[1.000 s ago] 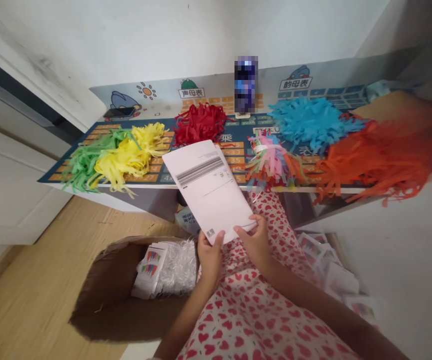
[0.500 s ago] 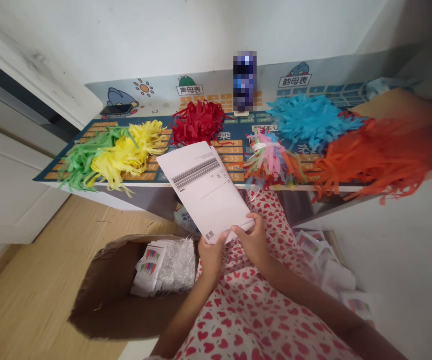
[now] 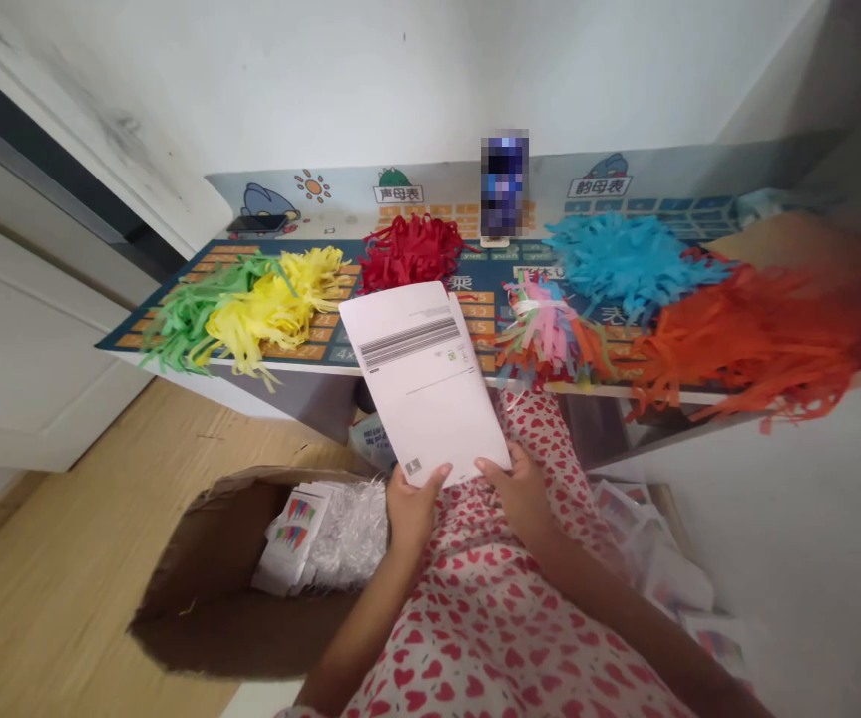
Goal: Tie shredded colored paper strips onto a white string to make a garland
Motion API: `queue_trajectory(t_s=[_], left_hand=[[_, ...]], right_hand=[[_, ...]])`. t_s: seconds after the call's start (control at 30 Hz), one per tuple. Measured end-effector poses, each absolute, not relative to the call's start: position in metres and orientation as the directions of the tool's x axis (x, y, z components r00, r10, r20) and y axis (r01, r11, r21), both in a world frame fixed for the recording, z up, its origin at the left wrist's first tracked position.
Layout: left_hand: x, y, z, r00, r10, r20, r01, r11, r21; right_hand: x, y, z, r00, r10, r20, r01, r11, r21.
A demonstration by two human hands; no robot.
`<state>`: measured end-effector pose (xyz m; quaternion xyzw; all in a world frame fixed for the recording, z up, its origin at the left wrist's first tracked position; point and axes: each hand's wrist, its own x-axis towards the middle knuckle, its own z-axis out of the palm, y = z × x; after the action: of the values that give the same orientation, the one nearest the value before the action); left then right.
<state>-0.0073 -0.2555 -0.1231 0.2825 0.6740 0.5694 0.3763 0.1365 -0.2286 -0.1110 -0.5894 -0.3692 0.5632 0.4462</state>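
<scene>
A white printed paper stack with a barcode-like striped band is held over my lap, its far end over the table's front edge. My left hand grips its lower left corner, thumb on top. At the lower right corner, my right hand holds it the same way. Beyond the stack lies a red paper-strip bundle. Right of it is a multicolored bundle tied with a white band. Yellow and green bundles lie to the left, blue and orange ones to the right.
A cardboard box on the floor at left holds printed cards and clear plastic packs. More printed packets lie low at right. On the table stand a pixelated purple object at the back and a dark phone-like object.
The paper stack has turned slightly more upright in my hands. My right hand has shifted from the lower edge toward the right corner. The whole view has shifted a little.
</scene>
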Motion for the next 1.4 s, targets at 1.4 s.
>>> queue_trajectory(t_s=[1.4], left_hand=[[0.000, -0.252, -0.092, -0.458, 0.887, -0.057, -0.289, -0.088, 0.953]], right_hand=[[0.129, -0.263, -0.108, -0.175, 0.981, 0.083, -0.107, 0.065, -0.992]])
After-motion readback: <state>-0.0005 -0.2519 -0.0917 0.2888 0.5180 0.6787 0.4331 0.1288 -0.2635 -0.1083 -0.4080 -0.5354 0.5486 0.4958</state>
